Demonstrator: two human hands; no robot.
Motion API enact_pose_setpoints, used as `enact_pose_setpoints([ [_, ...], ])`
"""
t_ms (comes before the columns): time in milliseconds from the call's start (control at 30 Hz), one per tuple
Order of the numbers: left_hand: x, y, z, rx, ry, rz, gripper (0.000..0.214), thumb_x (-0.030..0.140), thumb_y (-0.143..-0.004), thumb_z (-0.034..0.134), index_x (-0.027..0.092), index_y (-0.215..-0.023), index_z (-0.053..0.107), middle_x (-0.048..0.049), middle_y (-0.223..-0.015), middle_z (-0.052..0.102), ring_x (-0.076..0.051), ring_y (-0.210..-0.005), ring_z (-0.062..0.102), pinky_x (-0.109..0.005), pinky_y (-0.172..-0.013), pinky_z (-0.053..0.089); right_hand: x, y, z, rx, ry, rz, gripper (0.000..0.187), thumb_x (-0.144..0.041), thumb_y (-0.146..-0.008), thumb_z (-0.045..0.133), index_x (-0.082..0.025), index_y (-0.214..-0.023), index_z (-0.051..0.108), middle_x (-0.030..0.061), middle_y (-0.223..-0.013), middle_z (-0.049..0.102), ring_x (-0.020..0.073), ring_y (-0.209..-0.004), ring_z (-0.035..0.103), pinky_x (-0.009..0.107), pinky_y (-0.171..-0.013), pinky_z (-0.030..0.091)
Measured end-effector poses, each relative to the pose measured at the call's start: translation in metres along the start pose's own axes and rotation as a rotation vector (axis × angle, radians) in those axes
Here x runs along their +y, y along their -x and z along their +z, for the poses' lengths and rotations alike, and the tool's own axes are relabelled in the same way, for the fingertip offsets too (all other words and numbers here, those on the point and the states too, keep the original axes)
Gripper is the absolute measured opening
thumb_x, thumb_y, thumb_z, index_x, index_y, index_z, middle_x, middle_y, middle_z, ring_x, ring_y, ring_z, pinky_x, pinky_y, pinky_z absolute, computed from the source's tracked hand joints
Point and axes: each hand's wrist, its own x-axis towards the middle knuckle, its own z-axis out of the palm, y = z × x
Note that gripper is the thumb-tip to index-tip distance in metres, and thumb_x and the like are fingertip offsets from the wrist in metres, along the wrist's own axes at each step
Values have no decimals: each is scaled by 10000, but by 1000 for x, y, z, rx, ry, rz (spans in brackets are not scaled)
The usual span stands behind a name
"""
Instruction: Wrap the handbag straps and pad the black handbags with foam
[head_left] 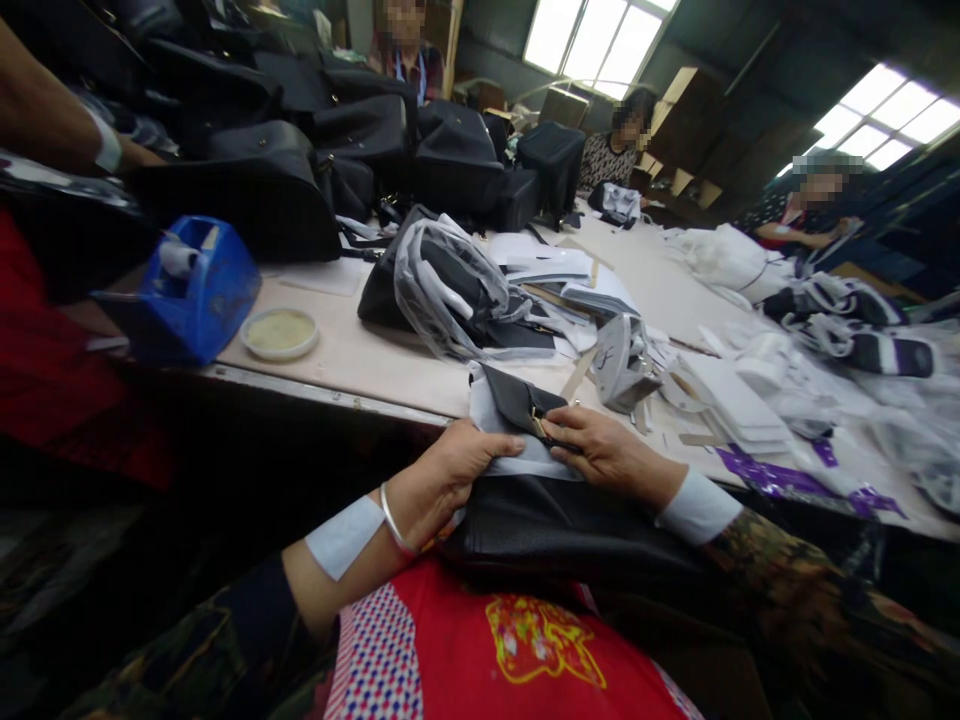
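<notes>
A black handbag (pixel 555 525) rests on my lap at the table's edge, its dark flap (pixel 510 400) pointing away from me. A sheet of white paper (pixel 525 460) lies between the flap and the bag's body. My left hand (pixel 450 465) grips the bag's left side, thumb pressed on the paper and fingers hidden underneath. At the gold-coloured clasp (pixel 537 420) on the flap, the fingertips of my right hand (pixel 604 447) are pinched together. White patches wrap both my forearms.
On the table stand a blue tape dispenser (pixel 199 290), a round dish (pixel 279 333), a paper-wrapped black bag (pixel 442 285) and a grey tape dispenser (pixel 624 362). Black bags (pixel 255 190) pile up at the back left. A co-worker's arm (pixel 67 100) reaches in there; other people sit beyond.
</notes>
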Motion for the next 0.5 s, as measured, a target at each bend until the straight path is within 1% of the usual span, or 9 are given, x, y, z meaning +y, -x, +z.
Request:
enact_pose_setpoints([
  [133, -1, 2, 1, 10, 5, 16, 549, 103, -573, 814, 112, -1117, 735, -121, -1008, 781, -222, -782, 718, -351, -818, 563, 0, 1, 3, -3, 27, -3, 352, -285, -999, 474, -174, -1281, 651, 167, -1230, 626, 289, -1100, 614, 456, -975, 526],
  [267, 0, 3, -1, 27, -24, 6, 519, 99, -571, 805, 104, -1086, 742, -121, -983, 783, -220, -769, 711, -351, -805, 563, 3, 5, 3, 2, -71, 15, 354, -317, -1011, 468, -191, -1285, 653, 146, -1265, 606, 260, -1143, 599, 416, -1023, 502],
  [400, 4, 4, 0, 61, -67, 16, 506, 100, -563, 802, 98, -1066, 747, -113, -942, 785, -217, -732, 702, -342, -768, 559, 6, 9, 0, 14, -185, 64, 350, -345, -1011, 476, -227, -1282, 664, 118, -1248, 614, 239, -1137, 604, 395, -1034, 493],
  [500, 6, 3, 0, 47, -69, 29, 473, 104, -555, 802, 98, -1026, 758, -107, -929, 783, -211, -731, 698, -333, -780, 550, 4, 9, -2, 3, -212, 73, 347, -348, -1010, 475, -230, -1271, 671, 116, -1239, 615, 236, -1126, 608, 387, -1032, 493],
])
